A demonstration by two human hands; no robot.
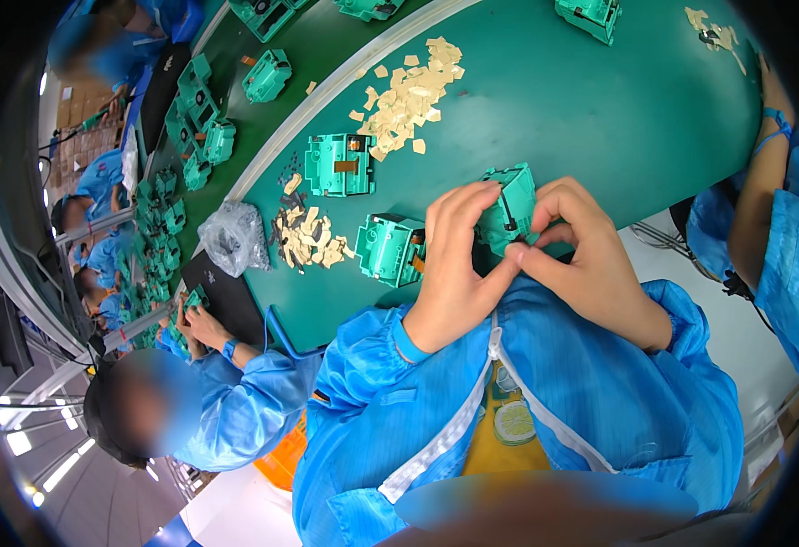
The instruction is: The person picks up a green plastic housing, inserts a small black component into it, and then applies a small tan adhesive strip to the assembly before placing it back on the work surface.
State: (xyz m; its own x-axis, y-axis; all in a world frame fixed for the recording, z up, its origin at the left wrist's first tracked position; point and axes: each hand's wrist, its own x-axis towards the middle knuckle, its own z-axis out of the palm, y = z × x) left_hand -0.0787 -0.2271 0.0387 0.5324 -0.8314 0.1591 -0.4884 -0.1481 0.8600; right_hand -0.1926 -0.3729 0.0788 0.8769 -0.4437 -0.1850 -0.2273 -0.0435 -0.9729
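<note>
Between my two hands, over the near edge of the green table, is a teal plastic housing point(520, 196) with a black strip along one side. My left hand point(459, 246) grips its left side, fingers bent over the top. On its right, my right hand point(577, 246) has curled fingers against the housing, with thumb and fingertips close to its lower corner. Whatever small piece the fingertips may pinch is hidden. Just left of my left hand lies a second teal housing point(389, 250). Farther back stands another housing point(339, 165) with a brown flat cable.
Pale paper bits point(413, 96) lie heaped at the back. Another pile point(308, 235) and a clear plastic bag point(235, 239) are at left. A pale rail point(281, 137) separates the belt with more housings. Co-workers sit left point(235, 392) and right point(773, 219).
</note>
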